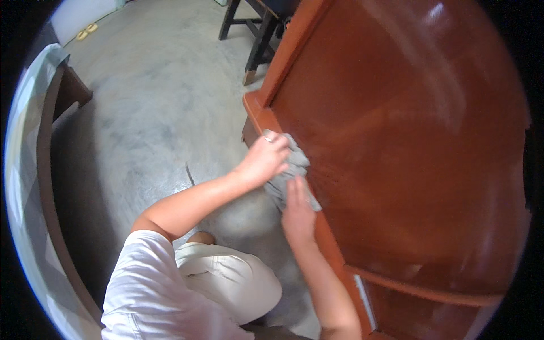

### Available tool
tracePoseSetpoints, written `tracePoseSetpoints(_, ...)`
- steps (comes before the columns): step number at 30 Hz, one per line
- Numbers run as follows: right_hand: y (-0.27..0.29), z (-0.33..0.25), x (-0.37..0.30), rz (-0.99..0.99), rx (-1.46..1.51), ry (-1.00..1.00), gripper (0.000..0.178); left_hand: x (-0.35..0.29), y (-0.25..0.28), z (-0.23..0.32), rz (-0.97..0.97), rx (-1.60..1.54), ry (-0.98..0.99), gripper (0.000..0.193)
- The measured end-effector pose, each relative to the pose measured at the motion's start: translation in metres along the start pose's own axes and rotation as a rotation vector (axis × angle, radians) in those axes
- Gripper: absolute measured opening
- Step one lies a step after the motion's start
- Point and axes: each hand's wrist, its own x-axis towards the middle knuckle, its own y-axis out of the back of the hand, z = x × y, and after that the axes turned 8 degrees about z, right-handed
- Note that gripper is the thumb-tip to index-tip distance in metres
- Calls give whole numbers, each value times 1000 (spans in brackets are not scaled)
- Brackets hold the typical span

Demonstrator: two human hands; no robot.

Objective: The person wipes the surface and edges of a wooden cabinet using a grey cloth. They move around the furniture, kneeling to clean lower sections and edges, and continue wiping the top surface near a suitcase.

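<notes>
Along the glossy reddish-brown wooden rail (pixel 330 238), the bare right hand (pixel 298 218) lay on a crumpled grey fabric rag (pixel 297 160), straight fingers pressed together. Further up, the left hand (pixel 267 158) bent its fingers over it, couldn't tell if pinching. Rag looked pretty wrinkly, draped over the edge.

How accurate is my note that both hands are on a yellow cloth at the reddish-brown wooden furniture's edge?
One detail is wrong: the cloth is grey, not yellow, as the head view shows. The left hand and right hand are both on it, at the edge of the reddish-brown wooden furniture.
</notes>
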Motion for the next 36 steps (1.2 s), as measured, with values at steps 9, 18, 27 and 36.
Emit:
tracePoseSetpoints(9,4,-11,58,-250,95,17,47,14,-22,4,-22,293,743,47)
tracePoseSetpoints(18,141,-51,-20,-457,239,-239,41,-26,47,118,-459,-363,879,31)
tracePoseSetpoints(27,478,-196,143,43,362,3,45,183,339,156,322,-590,852,35)
tracePoseSetpoints(36,797,-283,393,1160,-226,163,51,612,583,168,541,-883,115,44)
